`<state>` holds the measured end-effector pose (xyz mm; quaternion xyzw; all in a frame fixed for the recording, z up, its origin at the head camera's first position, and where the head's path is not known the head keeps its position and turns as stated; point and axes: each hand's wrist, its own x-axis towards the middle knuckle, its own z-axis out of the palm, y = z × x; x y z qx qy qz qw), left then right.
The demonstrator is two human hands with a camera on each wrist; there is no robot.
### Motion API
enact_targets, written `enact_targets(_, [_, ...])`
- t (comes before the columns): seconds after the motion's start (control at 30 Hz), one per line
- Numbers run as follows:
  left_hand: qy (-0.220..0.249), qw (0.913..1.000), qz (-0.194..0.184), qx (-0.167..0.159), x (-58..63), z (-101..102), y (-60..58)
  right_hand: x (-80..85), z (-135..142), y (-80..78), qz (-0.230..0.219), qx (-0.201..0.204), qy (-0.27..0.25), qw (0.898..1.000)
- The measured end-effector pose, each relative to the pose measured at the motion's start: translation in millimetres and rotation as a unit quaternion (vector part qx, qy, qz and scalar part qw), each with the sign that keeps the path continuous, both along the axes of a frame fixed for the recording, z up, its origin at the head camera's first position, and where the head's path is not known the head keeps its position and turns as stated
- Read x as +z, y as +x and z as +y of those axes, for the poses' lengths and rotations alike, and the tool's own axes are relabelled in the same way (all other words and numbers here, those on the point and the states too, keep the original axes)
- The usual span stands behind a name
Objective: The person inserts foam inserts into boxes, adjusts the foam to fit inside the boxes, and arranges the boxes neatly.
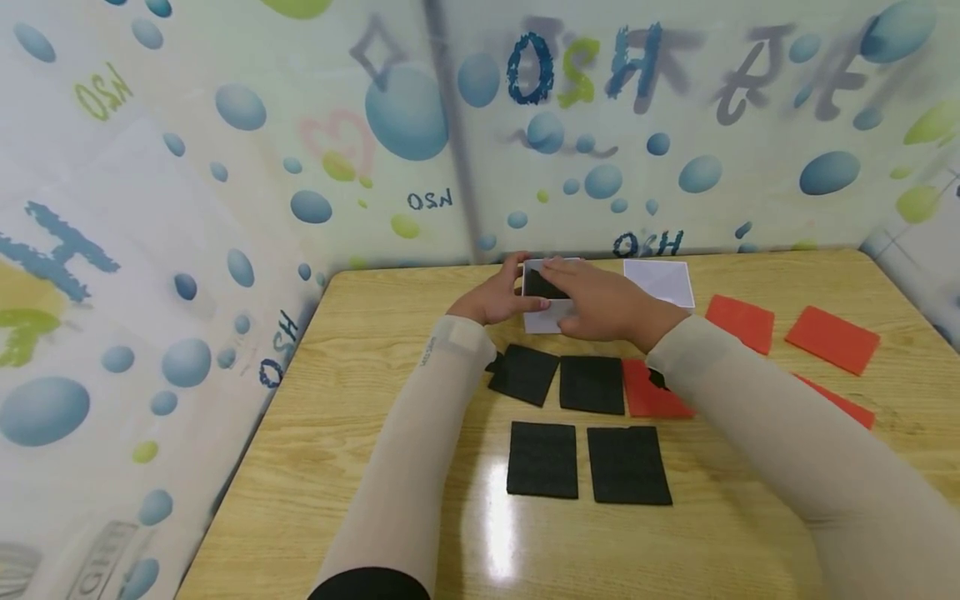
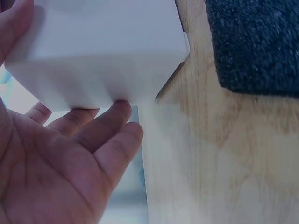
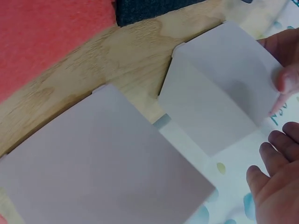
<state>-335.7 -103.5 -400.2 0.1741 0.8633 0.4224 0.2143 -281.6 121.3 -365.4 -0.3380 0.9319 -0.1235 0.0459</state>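
My left hand (image 1: 495, 297) grips a small open white box (image 1: 542, 322) at the back of the table, thumb on its front and fingers against its left side. In the left wrist view, those fingertips touch the box wall (image 2: 93, 79). A black square piece (image 1: 542, 286) shows inside the box's opening. Over that opening reaches my right hand (image 1: 611, 302), fingers extended above the black piece and hiding part of it. The right wrist view shows the right hand (image 3: 282, 172) with its fingers nearly straight, beside the box (image 3: 210, 107).
A second white box (image 1: 660, 283) stands to the right. Black fuzzy squares (image 1: 543, 460) lie in front, with a red one (image 1: 656, 392) partly under the right sleeve. More red pieces (image 1: 832, 339) lie at the right. A patterned sheet (image 1: 540, 167) rises behind the table (image 1: 360, 333).
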Motion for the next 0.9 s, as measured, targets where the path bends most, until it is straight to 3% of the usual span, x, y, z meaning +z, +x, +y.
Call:
enact_targets(0.3, [-0.009, 0.9999, 0.001, 0.010, -1.3, 1, -0.5, 9.3, 27, 24.0, 0.007, 0.000, -0.041, 0.999])
enact_targets(0.57, [-0.009, 0.9997, 0.014, 0.017, -1.8, 2, -2.1, 17.9, 54, 58.9, 0.005, -0.005, -0.088, 0.996])
enact_targets(0.9, [-0.010, 0.9997, 0.010, 0.019, -3.0, 2, -0.5, 17.8, 79, 101.9, -0.012, -0.024, -0.094, 0.995])
